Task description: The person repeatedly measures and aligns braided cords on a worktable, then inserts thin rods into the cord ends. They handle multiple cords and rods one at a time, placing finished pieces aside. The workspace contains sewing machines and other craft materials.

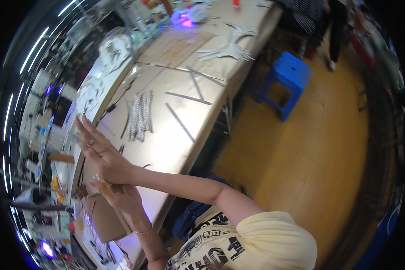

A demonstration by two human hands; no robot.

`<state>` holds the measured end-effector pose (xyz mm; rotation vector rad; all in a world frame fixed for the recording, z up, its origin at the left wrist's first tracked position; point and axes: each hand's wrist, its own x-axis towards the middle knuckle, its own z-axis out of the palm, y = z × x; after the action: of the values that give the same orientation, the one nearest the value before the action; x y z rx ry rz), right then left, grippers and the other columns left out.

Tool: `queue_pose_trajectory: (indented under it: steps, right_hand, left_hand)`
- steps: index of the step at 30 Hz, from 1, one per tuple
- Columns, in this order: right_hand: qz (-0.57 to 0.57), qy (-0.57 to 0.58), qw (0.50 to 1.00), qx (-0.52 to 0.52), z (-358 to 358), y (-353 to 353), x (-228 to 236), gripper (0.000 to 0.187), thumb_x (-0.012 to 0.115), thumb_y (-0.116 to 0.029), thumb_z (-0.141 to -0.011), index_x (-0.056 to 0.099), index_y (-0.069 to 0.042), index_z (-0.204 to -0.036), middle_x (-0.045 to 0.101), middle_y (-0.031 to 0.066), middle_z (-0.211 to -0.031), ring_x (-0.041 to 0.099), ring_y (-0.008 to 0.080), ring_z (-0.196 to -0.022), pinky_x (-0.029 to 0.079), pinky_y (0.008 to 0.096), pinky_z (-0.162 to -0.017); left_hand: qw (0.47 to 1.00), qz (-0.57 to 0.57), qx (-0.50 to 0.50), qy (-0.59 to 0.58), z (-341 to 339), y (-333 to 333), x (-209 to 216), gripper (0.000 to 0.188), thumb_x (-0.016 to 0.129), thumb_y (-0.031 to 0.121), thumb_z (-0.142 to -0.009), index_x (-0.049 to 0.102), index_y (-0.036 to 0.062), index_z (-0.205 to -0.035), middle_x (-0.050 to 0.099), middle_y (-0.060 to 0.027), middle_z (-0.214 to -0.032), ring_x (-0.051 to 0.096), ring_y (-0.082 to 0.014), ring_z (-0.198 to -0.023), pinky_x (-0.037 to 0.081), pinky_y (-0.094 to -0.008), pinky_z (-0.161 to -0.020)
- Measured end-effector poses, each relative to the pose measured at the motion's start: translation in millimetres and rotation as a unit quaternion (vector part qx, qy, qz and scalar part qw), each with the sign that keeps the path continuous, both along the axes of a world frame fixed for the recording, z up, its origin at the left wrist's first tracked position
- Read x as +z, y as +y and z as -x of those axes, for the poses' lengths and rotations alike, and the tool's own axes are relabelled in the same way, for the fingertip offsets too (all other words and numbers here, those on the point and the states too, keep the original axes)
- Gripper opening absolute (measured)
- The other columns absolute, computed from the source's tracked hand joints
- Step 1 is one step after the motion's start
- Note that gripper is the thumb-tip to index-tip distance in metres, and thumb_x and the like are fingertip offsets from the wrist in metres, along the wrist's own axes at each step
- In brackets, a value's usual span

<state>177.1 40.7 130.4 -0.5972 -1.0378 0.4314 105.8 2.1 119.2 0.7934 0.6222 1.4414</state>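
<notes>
Reaching step in hand — right hand (pixel 96 146) flat and open-fingered above the workbench (pixel 175 135), left hand (pixel 117 195) closed around a wooden stick (pixel 105 186); next move calls for steady placement.

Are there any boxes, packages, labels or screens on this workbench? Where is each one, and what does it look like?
Cardboard box: near end of the bench, just below the left hand; brown, open flaps.
Cardboard sheet: far end of the bench; flat, tan, rectangular.
Printed cards: shelf left of the bench; small, white and blue, too blurred to describe further.
No screen can be made out.
</notes>
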Motion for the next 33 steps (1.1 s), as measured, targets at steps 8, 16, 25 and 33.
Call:
queue_pose_trajectory:
  steps: [8, 16, 25, 33]
  right_hand:
    - [-0.049, -0.194, 0.98, 0.022, 58, -22, -23, 0.064, 0.04, -0.03, -0.104, 0.016, -0.01, -0.16, 0.01, 0.0222, -0.164, 0.01, 0.0409, -0.152, 0.013, 0.0455, -0.121]
    - [0.076, -0.137, 0.976, 0.148, 73, 53, 5, 0.065, 0.039, -0.023, -0.104, 0.011, -0.002, -0.158, 0.007, 0.0241, -0.164, 0.006, 0.0412, -0.152, 0.01, 0.0442, -0.122]
    - [0.045, -0.137, 0.968, 0.204, 92, 60, 20, 0.066, 0.037, -0.03, -0.106, 0.009, -0.001, -0.158, 0.005, 0.0237, -0.165, 0.008, 0.0384, -0.152, 0.01, 0.0469, -0.121]
    - [0.016, -0.259, 0.963, 0.075, 81, 54, 20, 0.065, 0.031, -0.032, -0.106, 0.008, 0.0, -0.158, 0.004, 0.024, -0.165, 0.002, 0.0427, -0.152, 0.004, 0.0502, -0.121]
  left_hand:
    - [0.996, -0.07, -0.048, -0.017, 44, 35, 3, 0.073, 0.031, 0.054, -0.105, 0.028, -0.0024, -0.152, 0.037, -0.0119, -0.153, 0.038, -0.0232, -0.14, 0.027, -0.0353, -0.117]
    - [0.996, -0.07, -0.043, 0.016, 72, 37, -6, 0.076, 0.024, 0.056, -0.105, 0.02, 0.0, -0.156, 0.034, -0.0113, -0.155, 0.034, -0.023, -0.142, 0.022, -0.0354, -0.119]
    - [0.943, -0.241, 0.027, 0.227, 74, 97, 14, 0.074, 0.022, 0.051, -0.104, 0.003, 0.0056, -0.16, 0.005, -0.0122, -0.167, 0.002, -0.027, -0.154, 0.003, -0.0391, -0.123]
    - [0.987, -0.151, -0.024, -0.04, 66, 119, 29, 0.097, 0.011, 0.076, -0.095, 0.013, 0.0014, -0.158, 0.0, -0.0112, -0.167, 0.002, -0.0226, -0.153, 0.004, -0.0383, -0.123]
